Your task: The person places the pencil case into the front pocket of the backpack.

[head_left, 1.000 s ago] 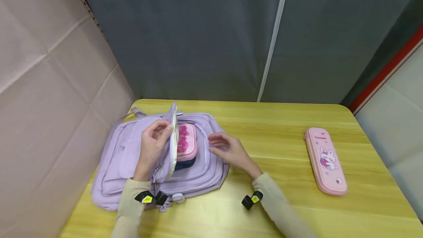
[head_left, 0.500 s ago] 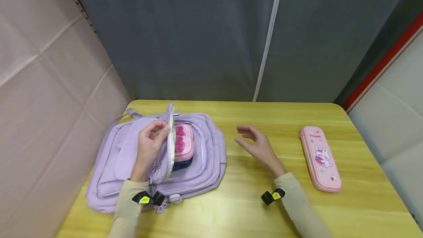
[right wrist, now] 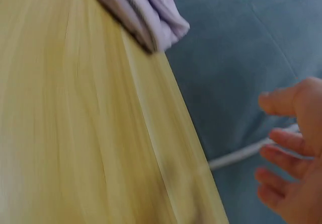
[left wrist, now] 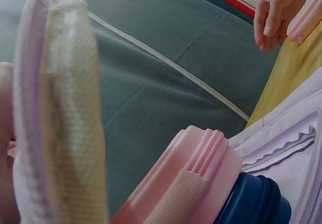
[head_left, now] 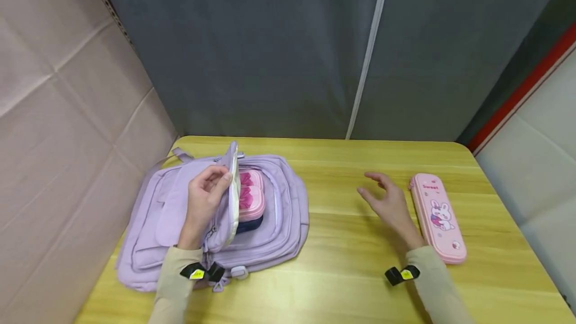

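A lilac backpack lies flat on the left of the table, its front pocket open. My left hand pinches the raised pocket flap by its edge. Inside the pocket sits a pink case with magenta bows, on top of a dark blue case; the left wrist view shows the pink case's zip and the dark blue case beside it. Over the table, my right hand holds nothing, its fingers loosely bent and apart. Just right of it lies a pink pencil case with a white rabbit and "Sweet" lettering.
The wooden table reaches to a grey curtain at the back. A pale cloth wall borders the left side, and a white panel with a red edge stands at the right.
My right hand has moved right, away from the backpack, to beside the pink pencil case. The left hand keeps its pinch on the flap.
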The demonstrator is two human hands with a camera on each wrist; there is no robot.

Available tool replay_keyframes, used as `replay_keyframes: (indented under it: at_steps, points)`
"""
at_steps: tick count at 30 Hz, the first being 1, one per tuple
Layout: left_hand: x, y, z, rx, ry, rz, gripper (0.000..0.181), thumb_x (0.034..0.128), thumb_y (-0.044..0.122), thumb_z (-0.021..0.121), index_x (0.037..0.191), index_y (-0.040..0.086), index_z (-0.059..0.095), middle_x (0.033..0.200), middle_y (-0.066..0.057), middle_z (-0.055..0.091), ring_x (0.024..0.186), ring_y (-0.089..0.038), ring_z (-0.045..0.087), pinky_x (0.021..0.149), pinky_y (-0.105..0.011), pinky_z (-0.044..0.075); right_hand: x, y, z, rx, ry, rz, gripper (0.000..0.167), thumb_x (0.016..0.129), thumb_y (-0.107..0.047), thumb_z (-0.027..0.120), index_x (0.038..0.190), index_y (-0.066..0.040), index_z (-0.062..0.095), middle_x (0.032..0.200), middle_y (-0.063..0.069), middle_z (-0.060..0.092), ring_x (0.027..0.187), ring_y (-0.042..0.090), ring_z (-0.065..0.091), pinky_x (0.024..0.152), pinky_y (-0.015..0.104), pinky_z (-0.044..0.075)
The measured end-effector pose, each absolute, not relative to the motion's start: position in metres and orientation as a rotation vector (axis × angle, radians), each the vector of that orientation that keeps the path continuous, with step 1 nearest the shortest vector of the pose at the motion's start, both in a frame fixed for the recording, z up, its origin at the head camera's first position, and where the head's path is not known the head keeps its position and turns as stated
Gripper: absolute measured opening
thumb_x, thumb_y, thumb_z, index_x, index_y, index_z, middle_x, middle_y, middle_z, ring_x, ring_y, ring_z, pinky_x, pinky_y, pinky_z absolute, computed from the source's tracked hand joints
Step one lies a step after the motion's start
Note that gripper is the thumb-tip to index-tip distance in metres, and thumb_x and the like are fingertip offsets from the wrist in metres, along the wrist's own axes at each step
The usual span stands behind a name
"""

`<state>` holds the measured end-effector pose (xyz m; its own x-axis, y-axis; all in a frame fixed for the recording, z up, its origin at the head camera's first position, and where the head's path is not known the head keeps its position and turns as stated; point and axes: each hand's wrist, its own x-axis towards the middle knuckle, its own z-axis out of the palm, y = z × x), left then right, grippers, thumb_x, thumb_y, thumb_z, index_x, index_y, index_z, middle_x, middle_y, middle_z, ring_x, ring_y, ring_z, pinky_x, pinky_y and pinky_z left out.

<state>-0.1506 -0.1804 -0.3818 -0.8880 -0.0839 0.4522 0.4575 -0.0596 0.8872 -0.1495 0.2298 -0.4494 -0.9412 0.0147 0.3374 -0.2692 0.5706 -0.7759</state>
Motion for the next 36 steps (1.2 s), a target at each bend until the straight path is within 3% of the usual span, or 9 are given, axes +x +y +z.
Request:
replay_keyframes:
  at_steps: [8,20,28,36]
  points:
    - [-0.149,-0.182,-0.381,-0.387,-1.863,-2.004,0.011,0.0905,-0.016,0.059,0.098,-0.023,0.058,0.085,0.004,0.069,0.078,-0.003,0.065,0.073,-0.014,0.057,-0.126,0.278,-0.449,-0.076,-2.442,0.924,0.056,0.081,-0.011,0.08,0.128,0.009,0.057,0.126,0.034,0.055,0.117,0.052,0.048,0.1,0.064,0.035]
    - [-0.149,-0.181,-0.383,-0.367,-1.864,-2.007,0.012,0.0911,-0.014,0.06,0.098,-0.024,0.057,0.085,0.003,0.069,0.078,-0.004,0.066,0.074,-0.014,0.057,-0.095,0.311,-0.457,-0.32,-2.673,0.882,0.085,0.088,-0.021,0.077,0.151,0.01,0.029,0.14,0.039,0.039,0.125,0.052,0.037,0.102,0.067,0.032]
    - [-0.149,-0.181,-0.385,-0.379,-1.846,-2.021,0.01,0.0907,-0.015,0.06,0.097,-0.023,0.057,0.085,0.002,0.069,0.078,-0.004,0.065,0.074,-0.014,0.057,-0.083,0.317,-0.461,-0.39,-2.75,0.851,0.094,0.084,-0.018,0.079,0.152,0.012,0.022,0.141,0.043,0.032,0.125,0.055,0.032,0.104,0.07,0.031]
    - [-0.148,-0.18,-0.384,-0.372,-1.824,-2.024,0.007,0.0902,-0.016,0.059,0.096,-0.02,0.059,0.085,0.003,0.069,0.078,-0.004,0.066,0.075,-0.015,0.058,-0.064,0.326,-0.464,-0.387,-2.787,0.874,0.104,0.078,-0.022,0.085,0.151,0.016,0.02,0.136,0.046,0.033,0.12,0.055,0.033,0.091,0.066,0.037]
